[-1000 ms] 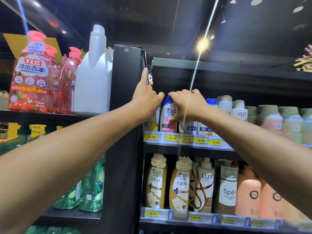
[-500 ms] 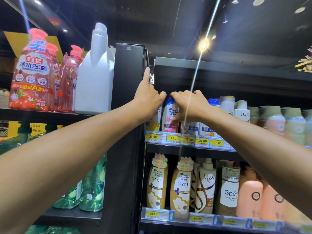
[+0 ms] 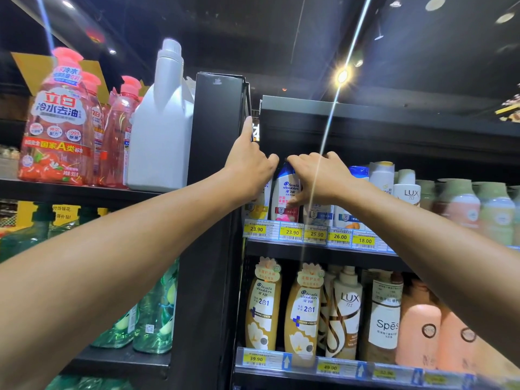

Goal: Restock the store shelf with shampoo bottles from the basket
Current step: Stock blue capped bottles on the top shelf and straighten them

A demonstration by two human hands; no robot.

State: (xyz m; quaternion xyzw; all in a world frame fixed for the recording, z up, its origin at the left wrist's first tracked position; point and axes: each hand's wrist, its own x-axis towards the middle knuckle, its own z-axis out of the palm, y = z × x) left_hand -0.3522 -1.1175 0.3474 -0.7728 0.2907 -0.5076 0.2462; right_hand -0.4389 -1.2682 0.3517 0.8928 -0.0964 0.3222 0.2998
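Note:
On the upper shelf (image 3: 318, 250), a row of shampoo bottles stands behind yellow price tags. My right hand (image 3: 319, 178) reaches over the row. Its forefinger lies on the cap and its thumb presses the label of a white pink-label shampoo bottle (image 3: 284, 194). My left hand (image 3: 249, 170) covers the top of the leftmost yellow-label shampoo bottle (image 3: 257, 211), fingers curled round it and forefinger pointing up along the black pillar (image 3: 216, 130). The two thumbs almost meet over the pink-label bottle's cap. No basket is in view.
More shampoo and LUX bottles (image 3: 406, 192) fill the shelf to the right. Gold two-in-one bottles (image 3: 263, 308) and peach bottles stand on the shelf below. Left of the pillar are a white jug (image 3: 160, 136) and red detergent bottles (image 3: 56, 128), with green bottles underneath.
Both hands stay on the same bottles at the left end of the upper shelf. Only the view has drifted slightly.

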